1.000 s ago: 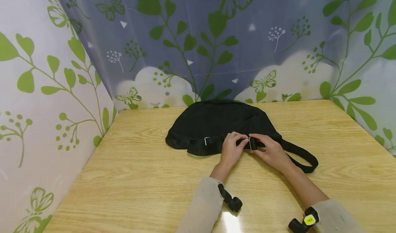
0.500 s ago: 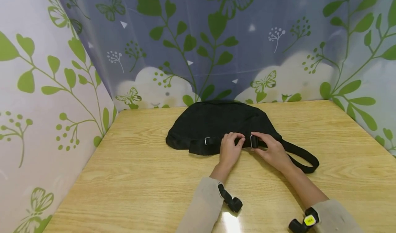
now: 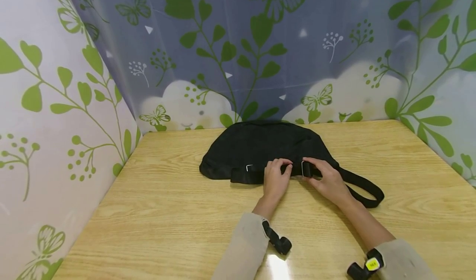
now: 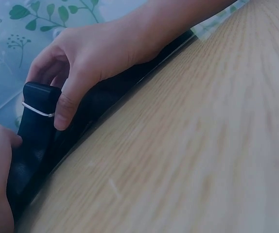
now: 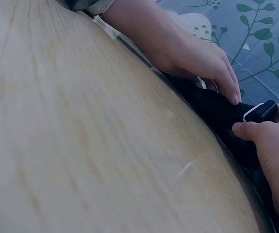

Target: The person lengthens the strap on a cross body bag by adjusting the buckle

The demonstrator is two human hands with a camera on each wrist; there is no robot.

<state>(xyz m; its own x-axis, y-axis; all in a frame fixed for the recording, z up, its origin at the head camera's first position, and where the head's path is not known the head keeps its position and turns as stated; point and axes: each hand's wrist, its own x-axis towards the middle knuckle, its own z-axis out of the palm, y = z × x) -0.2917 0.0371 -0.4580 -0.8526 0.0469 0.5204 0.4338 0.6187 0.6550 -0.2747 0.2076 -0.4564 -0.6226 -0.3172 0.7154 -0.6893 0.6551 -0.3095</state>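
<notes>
A black bag [image 3: 267,143] lies flat on the table, its webbing strap [image 3: 241,175] running along the near edge. My left hand [image 3: 275,179] pinches the strap between thumb and fingers, left of a metal slider buckle [image 3: 303,169]. Thumb and fingers of my right hand [image 3: 327,181] grip that buckle and the strap folded through it. In the left wrist view the buckle [image 4: 37,109] shows as a silver bar across the black strap [image 4: 30,145]. A second silver buckle [image 3: 248,168] sits farther left on the strap. My fingers hide part of the strap.
A strap loop [image 3: 366,189] sticks out from the bag's right end onto the wooden table [image 3: 167,230]. Behind the table hangs a leaf-patterned cloth [image 3: 253,65], with more patterned cloth [image 3: 67,119] at the left. A camera mount [image 3: 279,240] is on the left wrist.
My left hand has slid slightly left, away from the buckle in my right hand, widening the gap. The strap's left fold has shrunk toward the right. The right hand has barely moved.
</notes>
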